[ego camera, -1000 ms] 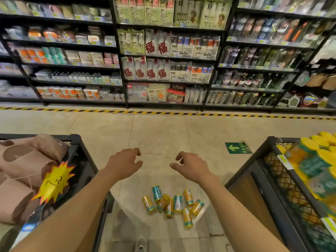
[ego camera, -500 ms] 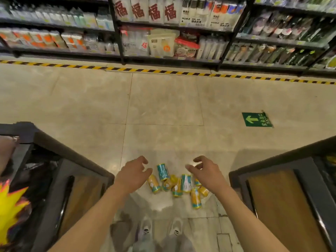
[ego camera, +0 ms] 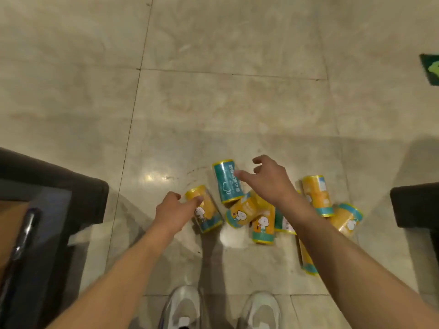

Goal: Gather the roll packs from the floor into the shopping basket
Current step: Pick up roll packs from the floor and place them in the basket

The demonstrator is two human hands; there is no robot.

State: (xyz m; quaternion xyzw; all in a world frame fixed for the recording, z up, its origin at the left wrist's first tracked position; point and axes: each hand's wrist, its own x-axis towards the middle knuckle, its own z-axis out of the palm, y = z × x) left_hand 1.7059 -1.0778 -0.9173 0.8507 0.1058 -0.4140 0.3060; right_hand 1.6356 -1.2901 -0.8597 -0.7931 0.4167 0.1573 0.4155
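Bare forearms, no sleeves, white sneakers (ego camera: 183, 307) w/ grey trim

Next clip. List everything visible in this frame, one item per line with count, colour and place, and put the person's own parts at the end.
roll packs: about eight, mostly yellow with teal ends, one teal pack; lying in a cluster on the floor ahead of the feet, one partly hidden under the right forearm.
floor: beige glossy tiles, whole background.
green floor sign: one, right edge, cut off.
dark display stands: two, one at left edge, one at right edge.
shoes: two, white, bottom centre.
left hand: fingers touching the leftmost yellow pack, no grip closed yet.
right hand: fingers spread above the teal pack, holding nothing.
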